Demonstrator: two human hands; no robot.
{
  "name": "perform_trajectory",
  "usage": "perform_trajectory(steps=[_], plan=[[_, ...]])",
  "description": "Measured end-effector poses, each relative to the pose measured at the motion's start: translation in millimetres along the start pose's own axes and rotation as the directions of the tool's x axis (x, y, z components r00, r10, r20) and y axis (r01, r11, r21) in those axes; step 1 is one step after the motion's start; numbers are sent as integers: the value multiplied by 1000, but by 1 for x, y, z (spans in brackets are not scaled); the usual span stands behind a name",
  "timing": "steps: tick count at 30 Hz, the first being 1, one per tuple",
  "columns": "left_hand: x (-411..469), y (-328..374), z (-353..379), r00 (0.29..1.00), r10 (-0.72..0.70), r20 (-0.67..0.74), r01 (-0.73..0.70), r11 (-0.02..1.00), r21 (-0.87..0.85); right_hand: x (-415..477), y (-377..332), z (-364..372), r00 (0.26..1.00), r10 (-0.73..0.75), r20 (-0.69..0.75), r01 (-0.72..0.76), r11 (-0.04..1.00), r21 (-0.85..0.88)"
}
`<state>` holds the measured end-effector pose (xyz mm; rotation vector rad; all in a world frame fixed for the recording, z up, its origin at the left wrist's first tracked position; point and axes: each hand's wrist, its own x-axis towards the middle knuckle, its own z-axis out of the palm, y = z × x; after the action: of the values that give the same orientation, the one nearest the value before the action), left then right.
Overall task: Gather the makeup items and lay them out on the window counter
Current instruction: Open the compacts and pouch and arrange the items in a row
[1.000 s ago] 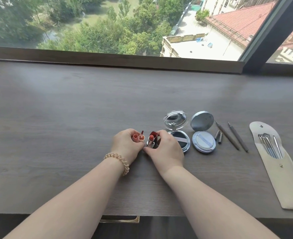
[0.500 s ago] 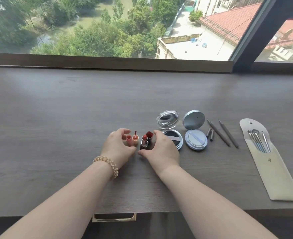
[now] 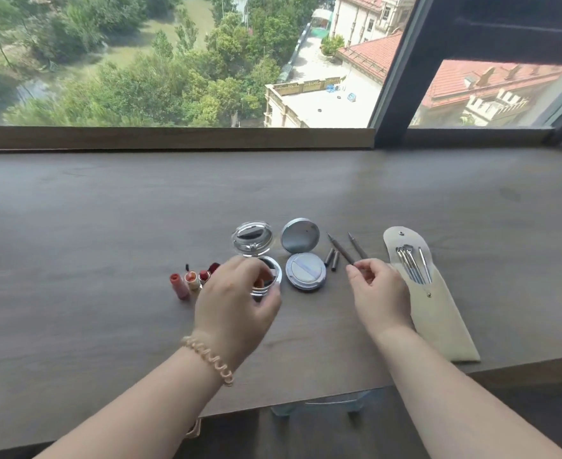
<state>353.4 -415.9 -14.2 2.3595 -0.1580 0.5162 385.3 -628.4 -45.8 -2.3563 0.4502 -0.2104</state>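
Makeup things lie in a row on the brown surface [image 3: 107,243] by the window. The blue compact [image 3: 306,271] sits open in the middle. Just left of it is an open clear compact [image 3: 252,239], and further left are small red lipsticks [image 3: 191,281]. Right of it lie thin pencils [image 3: 340,248] and a cream pouch [image 3: 438,313] with metal tools. The left hand [image 3: 236,306] hangs blurry over the clear compact, fingers bent; I cannot tell if it holds anything. The right hand [image 3: 377,293] is apart from it, right of the blue compact, with its fingertips at a pencil's end; pinching or not, I cannot tell.

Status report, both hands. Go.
Left hand curled over open clear compact, grip unclear. Right hand at near end of liner pencil, grip unclear. Lipsticks beside left hand; nothing blocking.
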Motion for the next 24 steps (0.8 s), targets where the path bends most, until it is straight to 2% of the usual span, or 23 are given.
perform_trajectory(steps=[3, 5, 8, 12, 16, 24], plan=[[11, 30, 55, 972, 74, 223, -116, 977, 181, 35, 18, -1, 999, 15, 32, -9, 979, -204], [19, 43, 88, 942, 24, 334, -146, 927, 344, 48, 22, 3, 998, 1, 65, 18, 960, -279], [35, 55, 130, 919, -75, 387, -131, 868, 479, 67, 28, 4, 991, -61, 123, 99, 939, -330], [49, 60, 162, 897, -173, 406, -98, 819, 565, 77, 36, 3, 972, -126, 197, 188, 922, -339], [46, 63, 179, 914, -190, 358, -76, 787, 612, 82, 43, -1, 947, -211, 244, 276, 920, -278], [17, 68, 182, 950, -186, 252, -17, 772, 635, 55, 53, 1, 935, -229, 271, 274, 952, -138]])
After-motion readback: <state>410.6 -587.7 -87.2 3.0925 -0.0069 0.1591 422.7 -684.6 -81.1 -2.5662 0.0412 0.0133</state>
